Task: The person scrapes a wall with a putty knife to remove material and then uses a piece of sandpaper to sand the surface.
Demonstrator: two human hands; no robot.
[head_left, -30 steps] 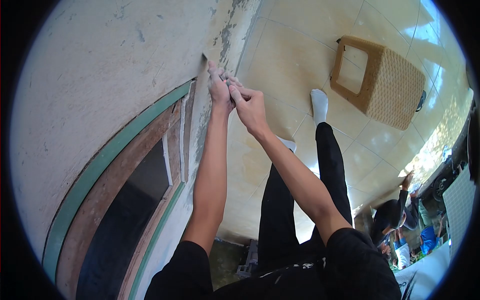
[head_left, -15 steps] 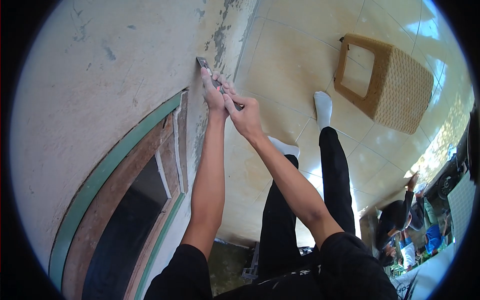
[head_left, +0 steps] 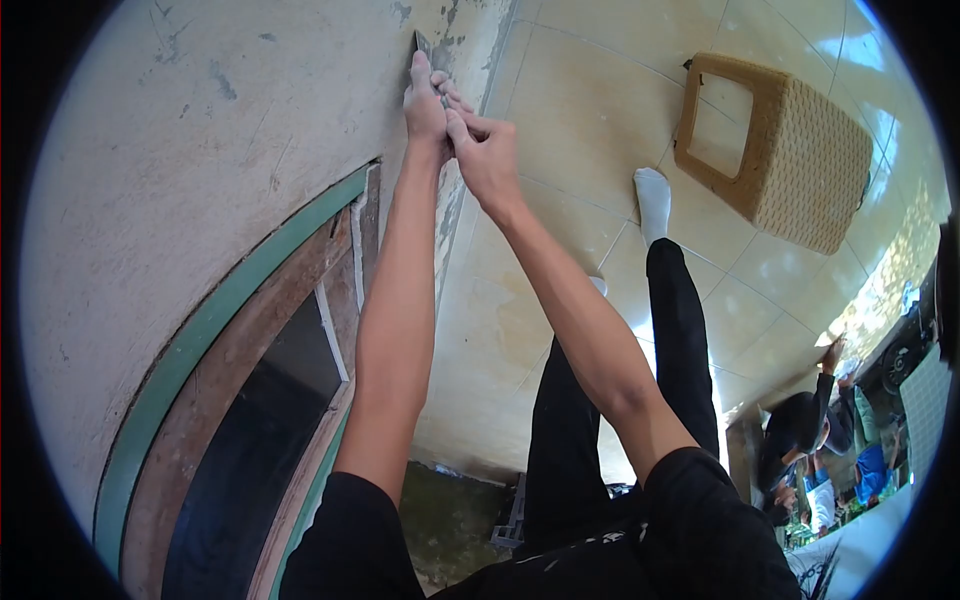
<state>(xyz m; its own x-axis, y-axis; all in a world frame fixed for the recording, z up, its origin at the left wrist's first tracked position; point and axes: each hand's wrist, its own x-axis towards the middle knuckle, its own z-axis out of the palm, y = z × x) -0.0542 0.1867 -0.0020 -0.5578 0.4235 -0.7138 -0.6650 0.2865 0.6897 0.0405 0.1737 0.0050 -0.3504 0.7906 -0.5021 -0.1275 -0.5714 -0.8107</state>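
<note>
Left hand (head_left: 427, 118) and right hand (head_left: 487, 162) gripped a scraper (head_left: 424, 44) near 12 o'clock, probably mid-scrape. Wall (head_left: 200, 130) likely wanted steady pressure next tbh.

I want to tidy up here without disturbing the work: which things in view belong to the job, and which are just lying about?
Seemingly in the job:
thin, flat metal scraper, held by the left hand and right hand
pale, flaking painted wall

Seemingly not in use:
tan, woven-textured, box-shaped stool on the cream tiled floor
</note>
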